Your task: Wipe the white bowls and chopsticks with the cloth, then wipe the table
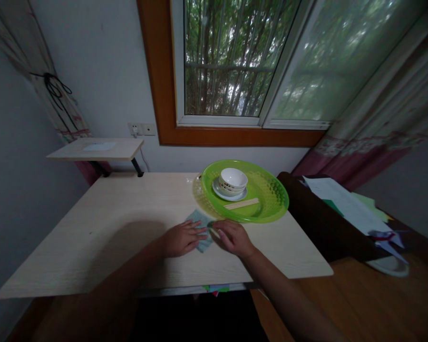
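Observation:
A small light-blue cloth [199, 220] lies on the pale wooden table [121, 223], just in front of a green plastic basket tray [271, 192]. My left hand [181, 237] rests flat on the cloth with fingers stretched out. My right hand [233, 237] is beside it, fingers curled and pinching the cloth's right edge. In the tray sit white bowls [233, 179] stacked on a saucer, and a pair of wooden chopsticks [241, 204] lies in front of them.
A small raised shelf [96, 148] stands at the table's back left by a wall socket [141, 129]. To the right, a dark wooden surface [328, 223] carries papers [345, 202]. A window and curtains fill the back wall.

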Demonstrator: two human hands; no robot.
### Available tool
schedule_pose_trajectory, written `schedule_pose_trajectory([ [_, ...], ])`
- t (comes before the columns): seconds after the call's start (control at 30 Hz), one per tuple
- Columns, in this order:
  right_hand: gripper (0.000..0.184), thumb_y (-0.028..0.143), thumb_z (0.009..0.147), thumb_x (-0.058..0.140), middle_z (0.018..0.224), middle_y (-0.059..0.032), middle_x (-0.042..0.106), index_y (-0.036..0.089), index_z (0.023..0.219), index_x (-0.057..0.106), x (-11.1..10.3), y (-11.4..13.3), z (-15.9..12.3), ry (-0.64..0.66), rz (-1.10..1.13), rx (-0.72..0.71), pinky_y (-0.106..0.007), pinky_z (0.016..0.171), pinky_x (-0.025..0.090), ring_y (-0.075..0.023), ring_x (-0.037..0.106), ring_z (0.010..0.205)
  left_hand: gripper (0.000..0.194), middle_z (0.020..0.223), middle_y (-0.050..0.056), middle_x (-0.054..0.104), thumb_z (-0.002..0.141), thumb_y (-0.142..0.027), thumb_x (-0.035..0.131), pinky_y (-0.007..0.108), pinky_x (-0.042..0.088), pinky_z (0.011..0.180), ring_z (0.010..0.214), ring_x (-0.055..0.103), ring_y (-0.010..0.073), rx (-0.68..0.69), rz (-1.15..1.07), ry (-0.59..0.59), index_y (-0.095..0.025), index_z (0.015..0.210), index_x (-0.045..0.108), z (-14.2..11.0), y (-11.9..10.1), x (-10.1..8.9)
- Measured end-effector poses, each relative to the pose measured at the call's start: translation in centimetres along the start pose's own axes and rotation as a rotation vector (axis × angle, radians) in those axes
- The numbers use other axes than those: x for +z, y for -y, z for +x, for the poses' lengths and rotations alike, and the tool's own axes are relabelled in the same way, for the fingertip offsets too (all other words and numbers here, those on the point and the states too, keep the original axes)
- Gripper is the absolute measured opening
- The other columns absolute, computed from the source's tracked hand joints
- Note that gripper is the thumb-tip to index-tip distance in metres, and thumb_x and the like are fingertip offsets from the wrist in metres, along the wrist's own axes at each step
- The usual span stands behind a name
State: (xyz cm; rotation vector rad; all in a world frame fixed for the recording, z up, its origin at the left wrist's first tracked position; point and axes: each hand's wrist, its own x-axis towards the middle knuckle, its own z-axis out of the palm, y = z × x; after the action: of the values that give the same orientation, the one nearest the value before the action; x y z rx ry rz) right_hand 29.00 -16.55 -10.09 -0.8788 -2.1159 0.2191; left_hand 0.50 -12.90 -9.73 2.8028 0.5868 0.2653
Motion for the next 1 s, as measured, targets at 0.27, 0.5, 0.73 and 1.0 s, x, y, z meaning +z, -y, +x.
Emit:
schedule_pose_trajectory([
  [0.27,0.050,0.035,0.100,0.056,0.153,-0.0109,0.054,0.024,0.149,0.053,0.5,0.6,0.8,0.314,-0.015,-0.171,-0.048,0.119,0.042,-0.0260,0.048,0.144,0.051,0.160,0.006,0.047,0.107,-0.038,0.032,0.047,0.026,0.128,0.156,0.028,0.0213,-0.164,-0.036,-0.153,-0.024,0.154,0.046,-2.3,4.2,-0.5],
  [0.5,0.056,0.045,0.105,0.048,0.158,-0.0109,0.046,0.019,0.155,0.046,4.2,1.9,3.2,0.552,-0.057,-0.137,-0.045,0.125,0.034,-0.0258,0.036,0.152,0.055,0.161,0.011,0.043,0.105,-0.041,0.030,0.057,0.029,0.124,0.154,0.032,0.0320,-0.636,0.233,-0.242,-0.017,0.151,0.050,-7.4,9.7,-0.5],
  [0.73,0.055,0.045,0.105,0.048,0.159,-0.0132,0.043,0.017,0.153,0.048,8.3,0.3,7.5,0.504,-0.248,0.015,-0.049,0.125,0.033,-0.0289,0.038,0.151,0.056,0.163,0.010,0.041,0.104,-0.037,0.031,0.058,0.026,0.124,0.152,0.034,0.0324,-0.799,0.302,-0.220,-0.017,0.153,0.049,-7.5,10.9,-0.4],
  [1.0,0.056,0.044,0.105,0.048,0.163,-0.0136,0.037,0.014,0.152,0.050,7.6,-2.2,7.4,0.418,-0.358,0.272,-0.048,0.124,0.035,-0.0304,0.034,0.153,0.056,0.164,0.008,0.039,0.103,-0.038,0.032,0.056,0.025,0.125,0.154,0.033,0.0293,-0.819,0.310,-0.219,-0.020,0.154,0.048,-7.8,11.1,-0.2],
])
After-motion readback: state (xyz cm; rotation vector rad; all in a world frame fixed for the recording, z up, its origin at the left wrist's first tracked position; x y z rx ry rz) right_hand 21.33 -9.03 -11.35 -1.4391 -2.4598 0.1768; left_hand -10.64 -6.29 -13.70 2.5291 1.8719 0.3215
